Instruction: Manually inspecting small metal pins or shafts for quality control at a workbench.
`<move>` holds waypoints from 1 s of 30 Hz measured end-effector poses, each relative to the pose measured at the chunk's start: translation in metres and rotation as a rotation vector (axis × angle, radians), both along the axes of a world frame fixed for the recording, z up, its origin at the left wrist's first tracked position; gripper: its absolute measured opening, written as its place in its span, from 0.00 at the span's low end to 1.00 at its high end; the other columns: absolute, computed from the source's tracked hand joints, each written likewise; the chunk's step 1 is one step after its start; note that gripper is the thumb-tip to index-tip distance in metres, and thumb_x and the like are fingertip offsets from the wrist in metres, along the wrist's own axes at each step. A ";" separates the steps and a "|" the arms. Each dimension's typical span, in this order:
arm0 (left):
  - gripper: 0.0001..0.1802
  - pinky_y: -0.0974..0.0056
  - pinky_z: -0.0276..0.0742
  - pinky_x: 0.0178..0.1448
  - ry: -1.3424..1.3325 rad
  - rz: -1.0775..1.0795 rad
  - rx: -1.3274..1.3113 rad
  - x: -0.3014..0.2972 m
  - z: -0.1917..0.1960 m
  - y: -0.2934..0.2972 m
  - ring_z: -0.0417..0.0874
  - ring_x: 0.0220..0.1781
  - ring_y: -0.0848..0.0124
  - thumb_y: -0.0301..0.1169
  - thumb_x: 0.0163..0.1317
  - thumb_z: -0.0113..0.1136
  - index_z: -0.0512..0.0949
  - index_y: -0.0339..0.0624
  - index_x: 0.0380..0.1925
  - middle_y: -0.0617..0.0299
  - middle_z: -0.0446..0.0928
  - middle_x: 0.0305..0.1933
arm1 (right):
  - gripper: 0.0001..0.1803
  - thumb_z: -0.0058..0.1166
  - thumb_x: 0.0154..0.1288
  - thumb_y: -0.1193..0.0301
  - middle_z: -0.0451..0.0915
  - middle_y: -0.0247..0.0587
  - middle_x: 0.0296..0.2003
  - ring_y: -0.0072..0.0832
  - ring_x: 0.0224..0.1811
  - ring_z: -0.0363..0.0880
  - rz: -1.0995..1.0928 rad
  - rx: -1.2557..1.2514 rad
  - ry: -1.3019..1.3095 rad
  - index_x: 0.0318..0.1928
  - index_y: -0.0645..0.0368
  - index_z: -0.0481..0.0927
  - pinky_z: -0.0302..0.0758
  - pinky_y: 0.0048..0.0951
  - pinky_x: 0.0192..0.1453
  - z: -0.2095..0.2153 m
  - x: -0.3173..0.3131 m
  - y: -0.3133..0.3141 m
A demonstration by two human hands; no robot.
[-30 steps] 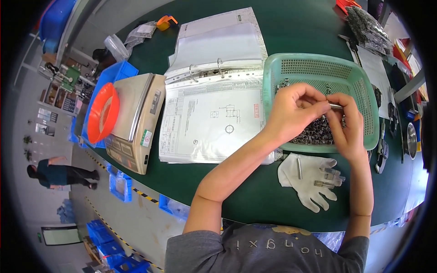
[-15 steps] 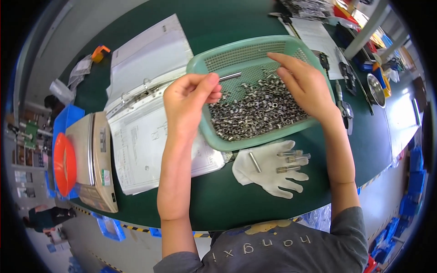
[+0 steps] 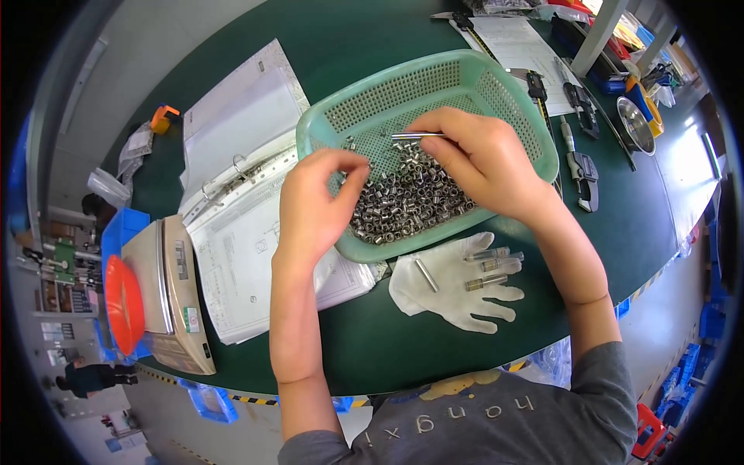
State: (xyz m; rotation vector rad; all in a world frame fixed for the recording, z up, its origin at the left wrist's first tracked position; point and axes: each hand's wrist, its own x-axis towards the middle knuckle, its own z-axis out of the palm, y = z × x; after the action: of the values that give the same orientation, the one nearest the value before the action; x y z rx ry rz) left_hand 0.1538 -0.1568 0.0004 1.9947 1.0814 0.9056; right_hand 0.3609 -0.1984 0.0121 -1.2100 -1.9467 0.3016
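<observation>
A light green plastic basket [image 3: 465, 74] on the dark green table holds a heap of several small metal sleeves [image 3: 407, 203]. My right hand [image 3: 484, 167] is over the basket and pinches a thin metal pin [image 3: 417, 136] that points left. My left hand [image 3: 316, 205] hovers at the basket's left rim with thumb and fingers pinched together; whether a sleeve sits between them is hidden. A white glove [image 3: 453, 287] lies in front of the basket with a few metal pins [image 3: 487, 269] resting on it.
An open ring binder with drawings [image 3: 240, 201] lies left of the basket. A weighing scale [image 3: 174, 291] and an orange disc [image 3: 124, 304] stand further left. Calipers [image 3: 580, 167], papers [image 3: 523, 46] and a metal bowl [image 3: 634, 124] are at the right.
The view has shifted. My left hand has dropped from the basket's far left corner to its left rim. My right hand moved left and now holds the pin above the heap.
</observation>
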 end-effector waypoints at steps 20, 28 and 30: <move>0.10 0.67 0.75 0.38 0.238 -0.151 -0.033 0.011 0.005 0.018 0.79 0.33 0.72 0.20 0.47 0.61 0.76 0.37 0.32 0.62 0.77 0.29 | 0.08 0.52 0.57 0.73 0.78 0.42 0.27 0.40 0.28 0.77 -0.013 0.144 0.003 0.38 0.57 0.77 0.72 0.35 0.29 0.004 0.002 -0.002; 0.12 0.73 0.78 0.36 -0.533 -0.153 -0.476 0.017 0.008 -0.003 0.80 0.33 0.74 0.18 0.56 0.54 0.75 0.33 0.41 0.60 0.77 0.35 | 0.07 0.51 0.56 0.73 0.77 0.40 0.25 0.39 0.25 0.76 -0.020 0.193 0.053 0.37 0.56 0.77 0.72 0.34 0.26 0.002 -0.005 -0.002; 0.14 0.73 0.79 0.33 -0.594 -0.184 -0.557 0.014 0.004 -0.002 0.80 0.32 0.74 0.21 0.58 0.55 0.75 0.33 0.45 0.58 0.77 0.36 | 0.07 0.50 0.56 0.72 0.78 0.40 0.26 0.39 0.26 0.77 -0.031 0.192 0.036 0.36 0.56 0.77 0.73 0.36 0.26 0.001 -0.007 -0.002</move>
State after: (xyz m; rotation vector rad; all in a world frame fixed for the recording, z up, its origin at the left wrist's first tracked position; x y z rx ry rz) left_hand 0.1677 -0.1586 0.0047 1.2283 0.6915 0.8932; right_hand 0.3542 -0.2002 0.0134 -1.1011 -1.8773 0.1162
